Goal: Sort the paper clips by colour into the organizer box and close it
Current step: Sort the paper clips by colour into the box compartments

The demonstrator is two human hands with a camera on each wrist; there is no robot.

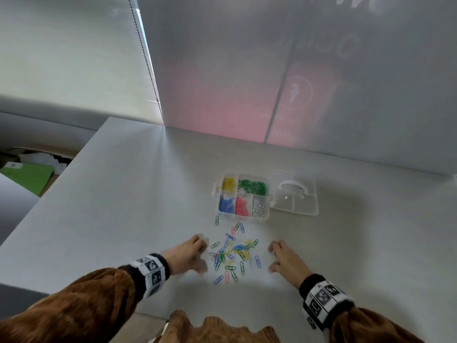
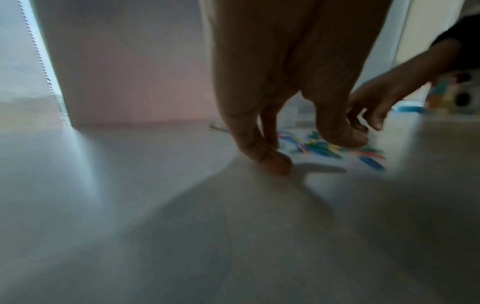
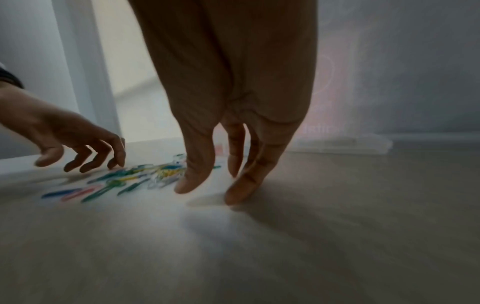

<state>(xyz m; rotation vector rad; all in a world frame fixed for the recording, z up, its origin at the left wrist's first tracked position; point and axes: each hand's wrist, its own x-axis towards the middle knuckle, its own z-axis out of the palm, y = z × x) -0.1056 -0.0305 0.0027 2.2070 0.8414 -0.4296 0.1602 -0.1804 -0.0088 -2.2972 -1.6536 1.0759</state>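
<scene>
Your left hand and right hand sit low in the head view, one on each side of the loose paper clips. On both, the fingers are spread, loosely bent and hold nothing; the wrist views show the fingertips at or just above the pale matte surface. The scattered clips number several dozen, too tangled to count. They are thin wire loops in blue, green, yellow, pink and white, their long axes pointing every way.

Above the pile, at mid-frame, lies one clear plastic organizer box with five compartments. The upper row holds yellow at left and green in a wider cell at right. The lower row holds blue, pink and white, left to right. Its one hinged lid lies open flat on the box's right, white handle showing.
</scene>
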